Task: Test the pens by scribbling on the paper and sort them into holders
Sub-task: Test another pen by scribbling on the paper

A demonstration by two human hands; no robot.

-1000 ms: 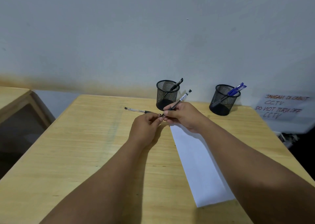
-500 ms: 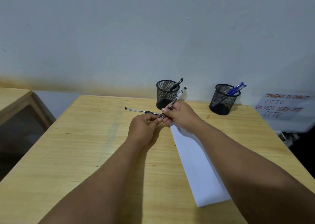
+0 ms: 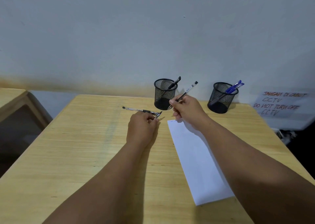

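Hands parted; right hand (image 3: 188,110) grips pen (image 3: 186,91); sign (image 3: 281,103) "CCTV".

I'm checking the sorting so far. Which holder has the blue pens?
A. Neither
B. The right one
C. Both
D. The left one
B: the blue pens stand in the right holder; the left holder holds only a black pen.
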